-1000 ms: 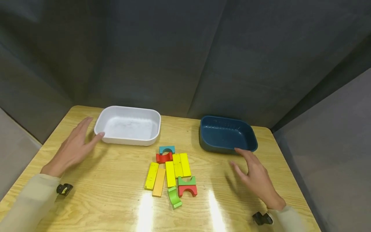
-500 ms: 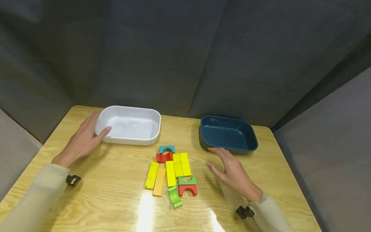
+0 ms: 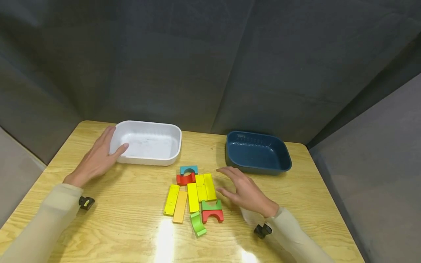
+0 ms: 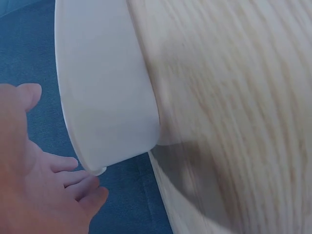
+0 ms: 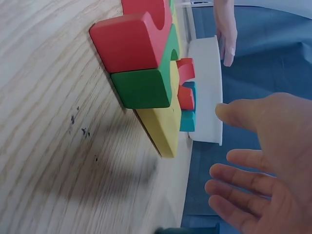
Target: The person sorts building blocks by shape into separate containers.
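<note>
A: What's my left hand (image 3: 98, 157) got?
B: No grip I can see. Fingers loose, thumb over the near-left corner of the white tray (image 3: 148, 146). Rim contact: can't tell, even on the wrist cam.
A: Why there?
B: My read: placed to steady that corner.
A: Right hand (image 3: 246, 191)?
B: Empty. Fingers slightly bent, thumb well apart from them. It hangs just right of the yellow blocks (image 3: 210, 187), not touching. Gap looks about right for a block.
A: And the rest?
B: Between my hands, on the table (image 3: 131, 219). Orange block (image 3: 179, 207) lies on the left-hand side. Blue arch (image 3: 189, 168) and far red arch (image 3: 186, 180) sit farther out, openings facing. Green arch (image 3: 211, 206) and near red arch (image 3: 212, 213) sit back to back, closer in. Light green arch (image 3: 198, 224) is skewed, closest to me. One tight group probably keeps everything in reach of both hands.
A: Navy tray (image 3: 258, 153)?
B: Beyond the right hand, apart from it. Looks like one tray per side, leaving the middle for blocks.
</note>
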`<state>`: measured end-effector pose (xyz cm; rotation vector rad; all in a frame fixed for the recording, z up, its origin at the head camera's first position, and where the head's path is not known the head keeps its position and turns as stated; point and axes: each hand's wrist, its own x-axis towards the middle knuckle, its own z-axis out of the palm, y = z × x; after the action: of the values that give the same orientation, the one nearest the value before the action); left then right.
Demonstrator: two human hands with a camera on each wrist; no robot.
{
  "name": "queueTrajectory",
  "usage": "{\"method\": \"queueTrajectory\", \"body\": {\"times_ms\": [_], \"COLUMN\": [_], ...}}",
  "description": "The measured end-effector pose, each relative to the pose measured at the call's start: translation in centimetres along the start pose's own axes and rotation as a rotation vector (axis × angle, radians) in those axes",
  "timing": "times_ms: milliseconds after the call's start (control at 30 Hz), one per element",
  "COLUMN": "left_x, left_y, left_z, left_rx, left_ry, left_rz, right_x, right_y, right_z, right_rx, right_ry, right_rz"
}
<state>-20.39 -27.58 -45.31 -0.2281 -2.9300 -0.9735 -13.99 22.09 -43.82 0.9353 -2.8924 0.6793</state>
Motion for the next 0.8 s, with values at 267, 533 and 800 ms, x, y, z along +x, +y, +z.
{"method": "queueTrajectory", "body": {"times_ms": [267, 533, 800], "left_x": [0.2, 0.1, -0.1], "left_y": [-0.2, -0.9, -1.0], "left_z": [0.5, 1.0, 1.0], "left_rx": [-0.002, 0.018, 0.062], "left_ry": [-0.019, -0.031, -0.057], "left_rz": [0.002, 0.005, 0.025], "right_x": [0.8, 1.6, 2.3], "right_y": [0.3, 0.6, 0.9], "right_z": [0.8, 1.3, 1.6], "right_rx": [-0.004, -0.01, -0.024], "right_ry": [-0.052, -0.154, -0.219], "right_rz": [-0.017, -0.026, -0.061]}}
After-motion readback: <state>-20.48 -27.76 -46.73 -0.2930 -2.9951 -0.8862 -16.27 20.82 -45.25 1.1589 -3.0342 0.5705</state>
